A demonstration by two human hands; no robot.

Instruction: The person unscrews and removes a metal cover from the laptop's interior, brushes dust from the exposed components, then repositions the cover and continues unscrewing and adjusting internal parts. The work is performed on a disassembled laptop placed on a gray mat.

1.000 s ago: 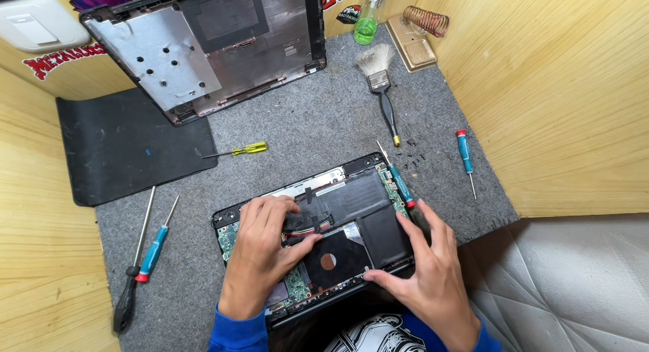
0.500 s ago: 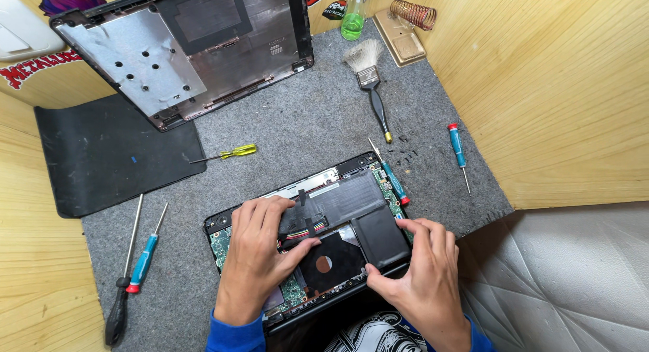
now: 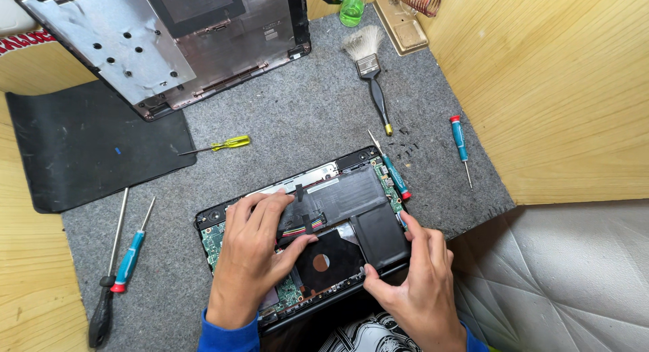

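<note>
Both hands lie flat and open, left hand (image 3: pixel 253 257) and right hand (image 3: pixel 416 284) pressing the opened laptop (image 3: pixel 304 230), whose thin boards look fragile, so hold its rigid edges.

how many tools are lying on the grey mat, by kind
Teal-handled screwdrivers: 3 — one left of the opened laptop, one at its right edge, one near the wooden wall
Yellow-handled screwdriver: 1
Black-handled screwdriver: 1
Brush: 1
Total: 6
</note>
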